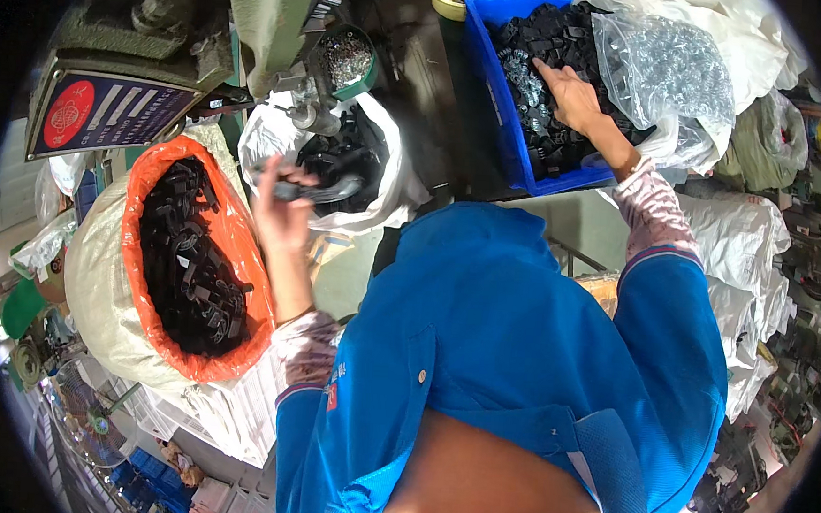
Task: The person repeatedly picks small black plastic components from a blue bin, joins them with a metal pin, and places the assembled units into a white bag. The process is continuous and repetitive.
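Observation:
My left hand (280, 213), smeared by motion, has its fingers closed round a black part (288, 191) in front of the machine. The kind of part is too blurred to tell. Below the machine's metal head (312, 117) sits a white bag (396, 152) of black pieces, just beyond that hand. My right hand (573, 97) is over a blue bin (520, 150), fingers stretched out and apart, with nothing visible in them. Its fingertips are at a heap of small metal springs (525, 80), beside black plastic parts (557, 35) in the same bin.
An orange-lined sack (199, 364) full of black plastic parts stands at the left. A green cup (361, 86) of small metal pieces is fixed by the machine. A clear bag of springs (668, 70) lies over the bin's right side. White sacks (741, 239) stand at the right.

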Motion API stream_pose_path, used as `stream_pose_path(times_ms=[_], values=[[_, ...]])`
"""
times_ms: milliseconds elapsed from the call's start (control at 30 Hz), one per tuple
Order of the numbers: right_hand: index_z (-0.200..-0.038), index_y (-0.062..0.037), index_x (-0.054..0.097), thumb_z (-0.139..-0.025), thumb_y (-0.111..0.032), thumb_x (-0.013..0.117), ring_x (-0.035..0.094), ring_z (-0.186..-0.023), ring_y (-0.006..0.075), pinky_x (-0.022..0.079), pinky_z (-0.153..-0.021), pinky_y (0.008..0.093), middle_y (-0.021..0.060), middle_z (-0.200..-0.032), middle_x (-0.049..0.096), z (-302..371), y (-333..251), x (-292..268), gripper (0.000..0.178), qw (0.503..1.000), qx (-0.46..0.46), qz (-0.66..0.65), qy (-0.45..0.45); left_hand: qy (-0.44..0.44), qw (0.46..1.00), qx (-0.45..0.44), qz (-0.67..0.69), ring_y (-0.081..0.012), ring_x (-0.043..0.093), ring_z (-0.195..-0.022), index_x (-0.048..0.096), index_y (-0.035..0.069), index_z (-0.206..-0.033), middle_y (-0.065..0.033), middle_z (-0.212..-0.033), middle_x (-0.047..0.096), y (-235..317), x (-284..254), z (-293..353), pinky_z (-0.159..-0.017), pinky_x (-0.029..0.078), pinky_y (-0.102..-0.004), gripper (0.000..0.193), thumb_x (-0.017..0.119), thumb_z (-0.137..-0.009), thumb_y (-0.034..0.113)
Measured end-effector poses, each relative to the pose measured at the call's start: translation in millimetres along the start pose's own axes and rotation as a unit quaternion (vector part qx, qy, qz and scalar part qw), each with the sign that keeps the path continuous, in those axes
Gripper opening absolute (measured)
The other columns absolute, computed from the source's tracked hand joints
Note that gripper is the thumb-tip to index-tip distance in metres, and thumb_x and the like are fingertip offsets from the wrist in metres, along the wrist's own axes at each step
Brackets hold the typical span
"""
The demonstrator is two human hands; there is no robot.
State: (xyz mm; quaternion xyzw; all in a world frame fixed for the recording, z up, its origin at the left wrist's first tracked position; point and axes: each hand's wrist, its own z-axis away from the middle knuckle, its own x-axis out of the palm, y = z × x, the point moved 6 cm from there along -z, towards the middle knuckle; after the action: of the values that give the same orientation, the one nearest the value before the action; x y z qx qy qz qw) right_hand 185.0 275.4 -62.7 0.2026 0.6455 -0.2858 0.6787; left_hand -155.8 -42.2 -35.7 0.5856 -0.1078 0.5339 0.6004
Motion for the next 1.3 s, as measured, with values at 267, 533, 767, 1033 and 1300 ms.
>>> stream_pose_path(times_ms=[267,533,767,1033,1300], values=[[-0.115,-0.0057,0.058,-0.077,-0.008,0.066,0.062,-0.085,0.0269,0.05,-0.073,0.0372,0.0134,-0.095,0.065,32,13,-31,0.039,0.966,-0.032,-0.168,0.194,-0.111,0.954,-0.021,-0.278,-0.0146,0.061,-0.074,0.057,-0.004,-0.109,-0.0112,-0.097,0.064,-157,162,-36,-0.065,0.051,-0.029,0.029,0.065,-0.081,-0.003],[-0.11,0.0034,0.06,-0.089,-0.012,0.062,0.059,-0.078,0.0084,0.048,-0.066,0.0216,0.0053,-0.091,0.065,38,-30,-64,0.027,0.691,0.046,-0.72,-0.04,-0.252,0.82,0.179,-0.481,-0.0111,0.061,-0.088,0.063,0.005,-0.105,-0.0072,-0.102,0.065,-188,227,-48,-0.08,0.048,-0.0251,0.03,0.073,-0.077,0.007],[-0.098,-0.0043,0.063,-0.078,-0.012,0.066,0.062,-0.086,0.0359,0.05,-0.071,0.0416,0.0164,-0.088,0.065,24,3,11,0.022,0.967,-0.075,-0.245,-0.017,-0.158,0.935,0.005,-0.317,-0.0231,0.065,-0.09,0.055,-0.004,-0.109,-0.014,-0.101,0.064,-180,190,-54,-0.065,0.057,-0.0317,0.021,0.056,-0.088,0.0],[-0.101,-0.0024,0.063,-0.077,-0.003,0.061,0.065,-0.079,0.0262,0.053,-0.073,0.0339,0.0149,-0.089,0.065,24,7,28,0.025,0.949,-0.039,-0.313,-0.012,-0.156,0.955,-0.036,-0.249,-0.0219,0.063,-0.086,0.056,-0.002,-0.107,-0.0135,-0.099,0.061,-172,169,-45,-0.066,0.059,-0.0352,0.02,0.057,-0.087,0.0],[-0.109,0.0035,0.058,-0.09,-0.005,0.054,0.063,-0.086,0.019,0.052,-0.073,0.0296,0.0098,-0.094,0.065,55,-14,-14,0.021,0.471,0.128,-0.866,-0.112,-0.249,0.87,0.047,-0.422,-0.0126,0.058,-0.086,0.06,0.002,-0.094,-0.0079,-0.093,0.063,-197,208,-47,-0.065,0.052,-0.0252,0.022,0.072,-0.076,0.006]])
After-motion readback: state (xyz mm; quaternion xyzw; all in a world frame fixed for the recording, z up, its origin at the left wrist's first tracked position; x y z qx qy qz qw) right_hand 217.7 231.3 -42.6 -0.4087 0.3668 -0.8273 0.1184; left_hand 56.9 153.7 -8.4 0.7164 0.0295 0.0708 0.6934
